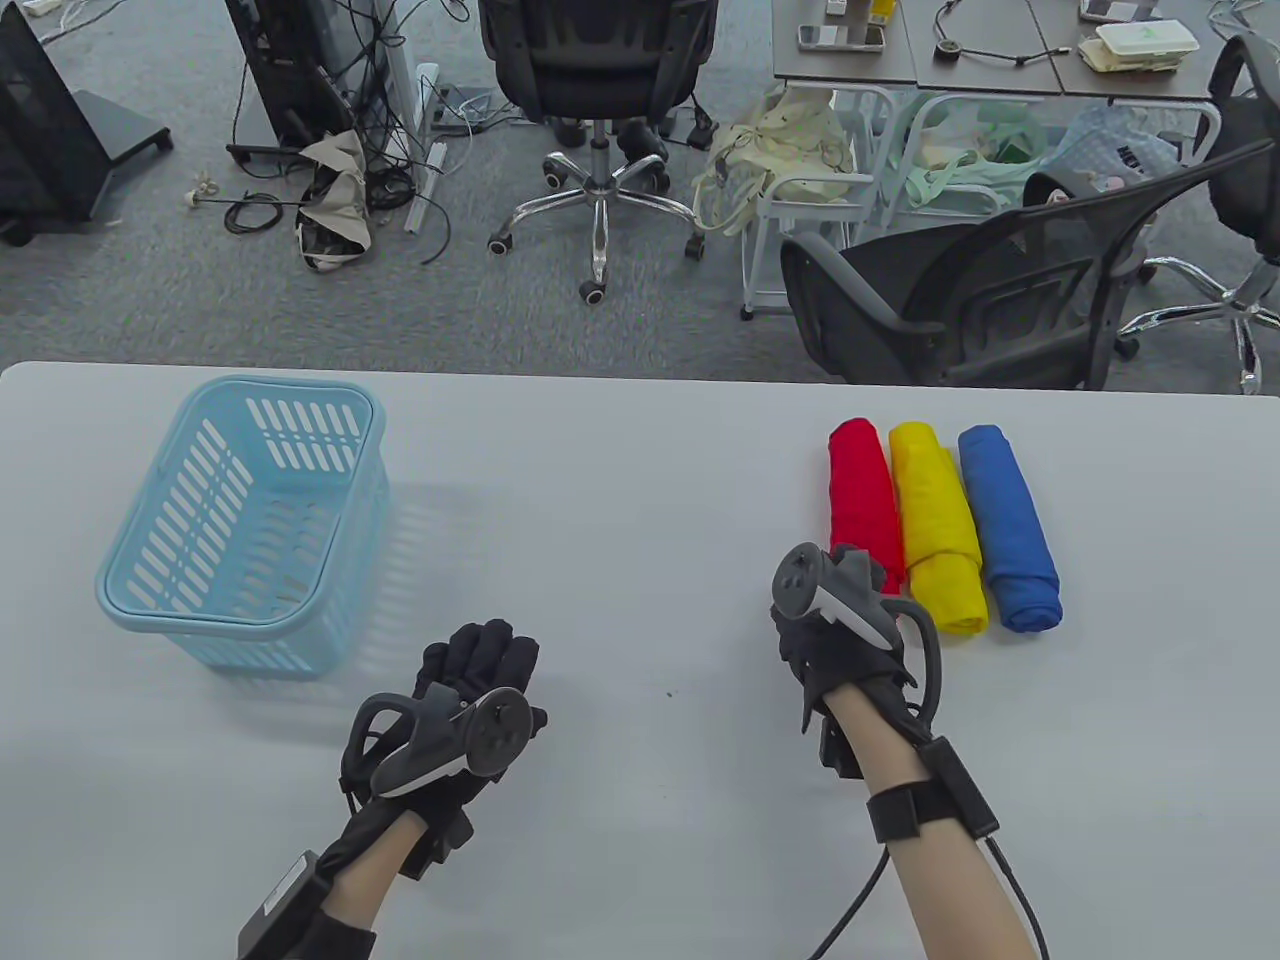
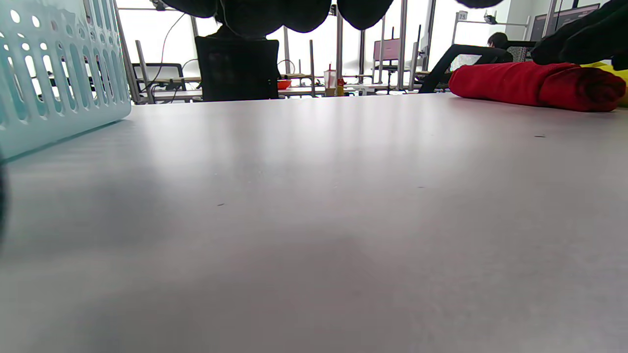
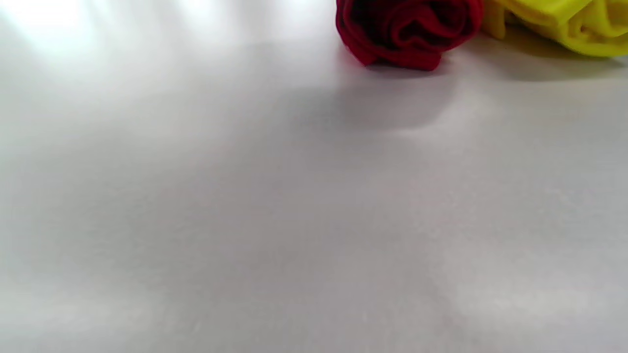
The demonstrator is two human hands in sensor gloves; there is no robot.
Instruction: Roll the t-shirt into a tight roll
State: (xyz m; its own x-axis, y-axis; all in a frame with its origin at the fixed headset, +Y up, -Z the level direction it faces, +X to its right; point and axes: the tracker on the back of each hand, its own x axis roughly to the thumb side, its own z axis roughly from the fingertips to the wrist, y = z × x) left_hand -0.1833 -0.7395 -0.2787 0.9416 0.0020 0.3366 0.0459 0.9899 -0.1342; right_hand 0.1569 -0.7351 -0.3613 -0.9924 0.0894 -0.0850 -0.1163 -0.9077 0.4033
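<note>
Three rolled t-shirts lie side by side at the right of the table: a red roll (image 1: 858,495), a yellow roll (image 1: 935,530) and a blue roll (image 1: 1005,530). My right hand (image 1: 850,580) is at the near end of the red roll, its fingers mostly hidden under the tracker. In the left wrist view its gloved fingers (image 2: 574,41) lie on top of the red roll (image 2: 530,83). The right wrist view shows the spiral end of the red roll (image 3: 407,32) and the yellow roll (image 3: 564,22), with no fingers. My left hand (image 1: 485,650) rests flat on the table, holding nothing.
A light blue slatted basket (image 1: 240,520) stands at the left of the white table (image 1: 640,480), close beside my left hand (image 2: 274,14). Office chairs, cables and other desks lie beyond the far edge.
</note>
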